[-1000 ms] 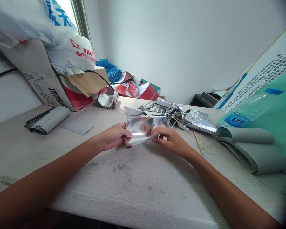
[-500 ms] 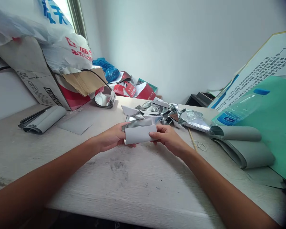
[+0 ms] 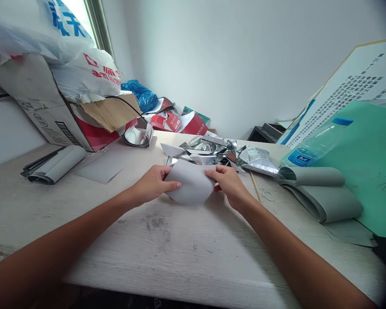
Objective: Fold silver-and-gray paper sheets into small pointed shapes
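Between my hands is a pale grey sheet [image 3: 193, 184], curved and held just above the table. My left hand [image 3: 152, 184] grips its left edge, thumb on the near face and fingers behind. On the right edge, my right hand [image 3: 227, 184] pinches the sheet between thumb and fingers. Right behind the sheet lies a heap of silver foil pieces [image 3: 212, 148], partly hidden by it. A flat grey sheet [image 3: 98, 167] rests on the table to the left. The back of the held sheet is out of sight.
Rolled grey sheets [image 3: 58, 165] lie far left; a folded stack of grey sheets [image 3: 334, 201] is at right beside a plastic bottle [image 3: 318, 143] and a green board [image 3: 373, 171]. A thin stick [image 3: 256, 186] and rubber bands [image 3: 266, 194] lie nearby. A cardboard box [image 3: 45, 107] stands back left.
The sheet, rolled or folded over half a second ago, is now opened out wider between my hands. My left thumb has come onto its near face. The view has shifted slightly.
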### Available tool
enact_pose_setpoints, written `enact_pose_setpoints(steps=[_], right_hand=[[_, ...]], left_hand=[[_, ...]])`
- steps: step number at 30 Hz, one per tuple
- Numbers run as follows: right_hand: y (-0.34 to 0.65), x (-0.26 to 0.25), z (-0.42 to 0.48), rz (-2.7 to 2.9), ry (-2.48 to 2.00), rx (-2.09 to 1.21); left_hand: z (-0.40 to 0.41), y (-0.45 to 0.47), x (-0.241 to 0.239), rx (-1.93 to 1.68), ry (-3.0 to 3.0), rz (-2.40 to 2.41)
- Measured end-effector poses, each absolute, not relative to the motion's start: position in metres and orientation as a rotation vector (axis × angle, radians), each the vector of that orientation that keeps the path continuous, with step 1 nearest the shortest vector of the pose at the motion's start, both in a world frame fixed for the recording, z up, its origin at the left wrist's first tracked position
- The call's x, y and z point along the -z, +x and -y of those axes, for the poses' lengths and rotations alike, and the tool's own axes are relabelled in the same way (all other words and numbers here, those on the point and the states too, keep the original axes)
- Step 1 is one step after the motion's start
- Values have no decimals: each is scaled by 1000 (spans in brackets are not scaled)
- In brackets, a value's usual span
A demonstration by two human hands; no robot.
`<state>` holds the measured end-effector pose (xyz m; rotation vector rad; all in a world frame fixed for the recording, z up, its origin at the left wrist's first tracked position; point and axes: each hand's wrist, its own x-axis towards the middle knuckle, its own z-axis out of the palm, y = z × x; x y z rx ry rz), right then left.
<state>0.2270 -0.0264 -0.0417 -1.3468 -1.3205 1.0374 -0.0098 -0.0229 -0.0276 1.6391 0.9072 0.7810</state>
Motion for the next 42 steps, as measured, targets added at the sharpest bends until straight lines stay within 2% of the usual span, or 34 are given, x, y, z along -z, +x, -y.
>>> enact_pose_setpoints(steps=[3,7,12,16,19,24,31,42], right_hand=[[229,41,25,1439,-1319,-821],[229,42,25,1451,-1350,-772],[223,47,25,1764,-1570,-461],[222,53,24,2007,-1524,-220],[225,58,25,2204,-1247,-196],[228,57,28,2475,-924,-225],[227,48,34,2616,-810,-163],[224,47,34,2662,-748,-211]], left_hand=[[19,-12,26,-732,1459,-938],[10,-18,32,-675,1486,-1140],[6,-17,50,-889,2250,-1350],[7,-14,54,-687,2659,-1168],[6,-14,55,-560,2707,-1065],[5,-15,56,-629,2655,-1000],[6,-20,53,-650,2442,-1119],[5,-17,55,-550,2661,-925]])
